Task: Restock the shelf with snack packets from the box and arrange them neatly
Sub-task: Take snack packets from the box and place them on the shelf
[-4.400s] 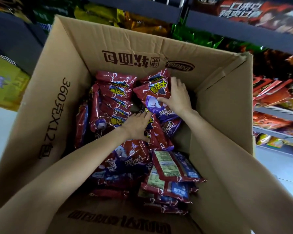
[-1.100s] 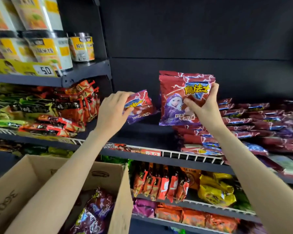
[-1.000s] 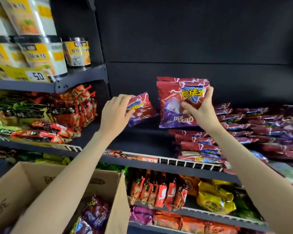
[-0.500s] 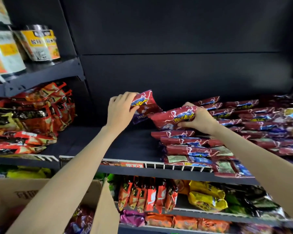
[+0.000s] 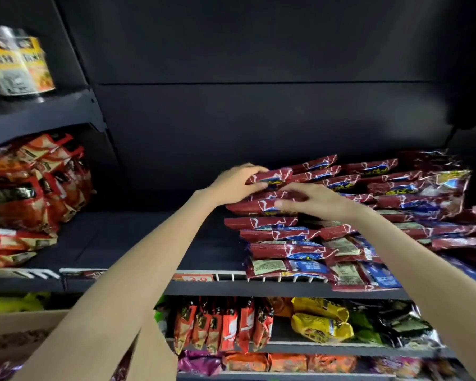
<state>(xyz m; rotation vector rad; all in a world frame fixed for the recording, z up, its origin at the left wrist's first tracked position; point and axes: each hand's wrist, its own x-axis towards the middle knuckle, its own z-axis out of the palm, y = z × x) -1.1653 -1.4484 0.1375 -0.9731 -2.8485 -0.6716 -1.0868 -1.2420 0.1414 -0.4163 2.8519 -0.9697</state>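
A dark shelf [image 5: 138,237] carries stacked red snack packets [image 5: 280,250]. The left hand [image 5: 231,185] grips the top packet [image 5: 270,177]; the right hand [image 5: 316,200], blurred, lies flat-fingered on the stack. The box [image 5: 17,325] is cut off below.

We read only 1 thing clearly: "3.0" in white on the red price tag [image 5: 193,278] clipped to the shelf rail [image 5: 259,278]. Print on the snack packets [image 5: 270,177] and the cup tub [image 5: 19,64] at upper left is too blurred for us.
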